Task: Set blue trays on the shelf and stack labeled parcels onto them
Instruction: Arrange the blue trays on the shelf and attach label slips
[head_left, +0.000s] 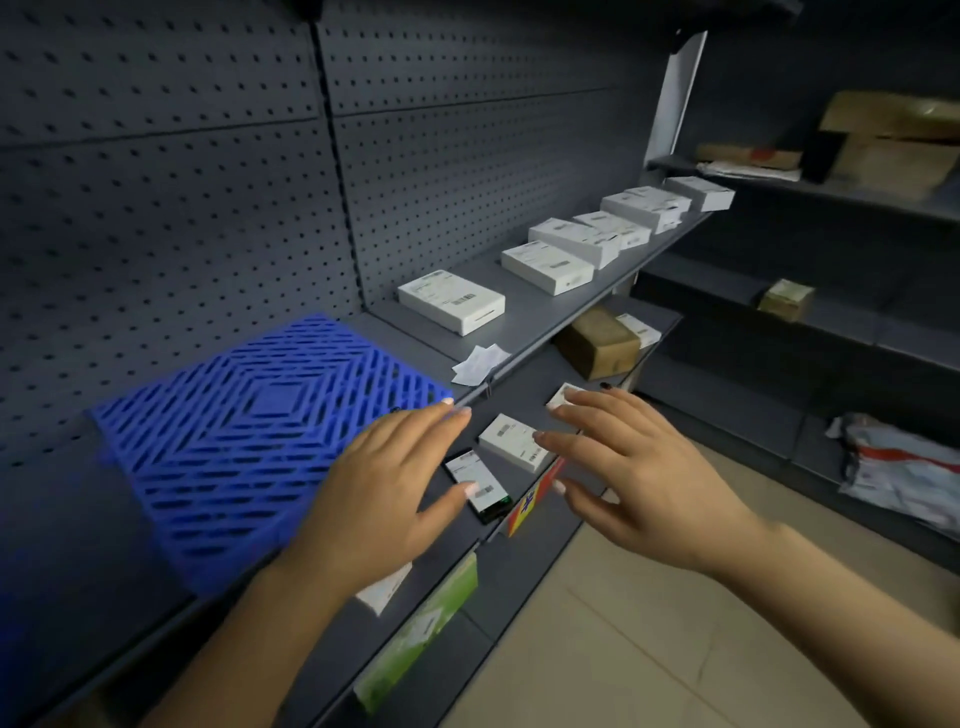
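Note:
A blue slatted tray (244, 436) lies flat on the grey shelf (566, 312) at the left, with nothing on it. My left hand (384, 483) hovers over the tray's near right corner, fingers straight and spread, holding nothing. My right hand (639, 478) reaches out beside it, fingers spread, empty, above the lower shelf. Several white labeled parcels (452, 301) lie in a row along the upper shelf to the right of the tray. On the lower shelf, a white parcel (511, 441) and a dark parcel (480, 486) lie between my hands.
A loose paper slip (478, 364) rests at the shelf's front edge. A brown box (597, 343) sits on the lower shelf. A green packet (421, 634) lies lower still. Shelves at the right hold cardboard boxes (883, 145) and a plastic mailer (898, 467). The floor is tiled.

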